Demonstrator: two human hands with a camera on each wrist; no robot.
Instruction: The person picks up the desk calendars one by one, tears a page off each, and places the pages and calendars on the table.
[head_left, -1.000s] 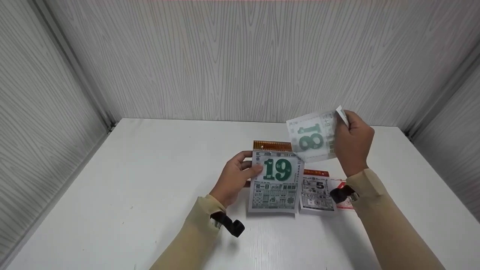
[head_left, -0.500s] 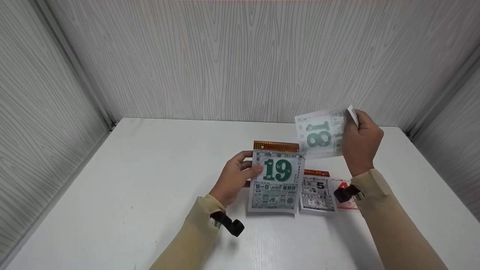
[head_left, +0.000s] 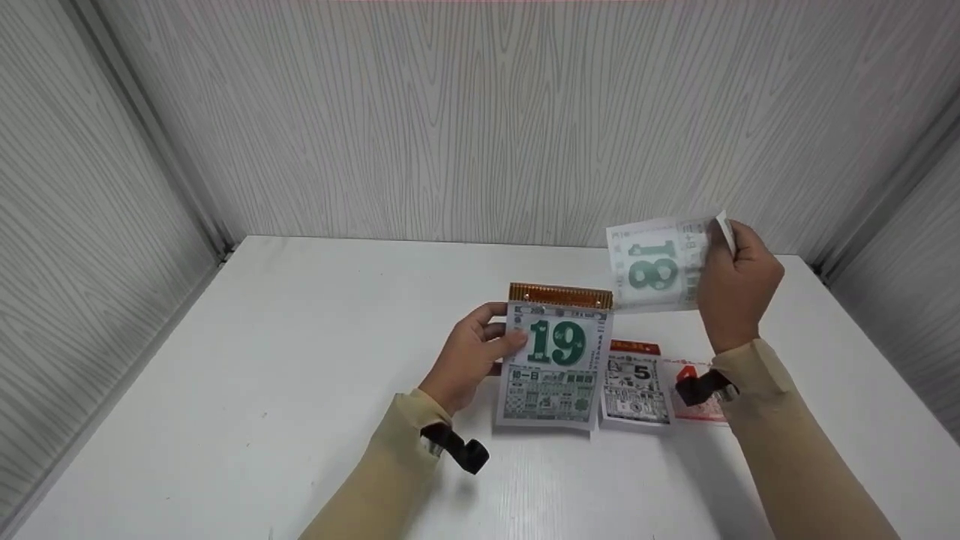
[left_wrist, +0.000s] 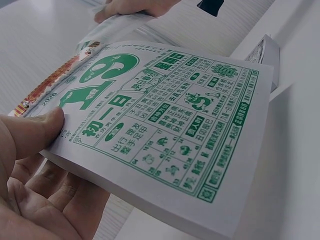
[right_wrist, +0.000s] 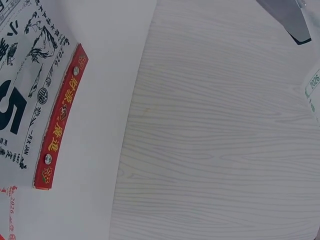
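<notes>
The left hand [head_left: 471, 358] lies at the left side of the tear-off calendar [head_left: 553, 364], which stands near the middle of the white table [head_left: 247, 360]. The forearm, in a beige sleeve [head_left: 382, 480] with a black strap at the wrist, comes up from the bottom of the head view and points to the calendar. The thumb [left_wrist: 31, 134] presses flat on the top page, just beside the big green number 19, and the other fingers are curled under the left edge of the paper block, so the hand grips the calendar between thumb and fingers. The block is a little raised on this side. At its top edge runs an orange binding strip [head_left: 560, 295].

Just right of this calendar, a smaller calendar [head_left: 636, 386] with a black number 5 and a red binding strip [right_wrist: 60, 117] lies flat on the table, touching or almost touching the first one. Right of it a red printed sheet [head_left: 697, 397] lies partly hidden behind the right wrist.

The right hand [head_left: 739, 289] is lifted above the table, higher than the calendars and well apart from them, near the back wall. Its forearm rises steeply from the lower right. The fingers are curled and pinch the right edge of a loose page [head_left: 654, 266] with a green number 18; the page hangs to the left of the hand, facing the head camera. How the fingertips sit on the paper I cannot tell.
</notes>
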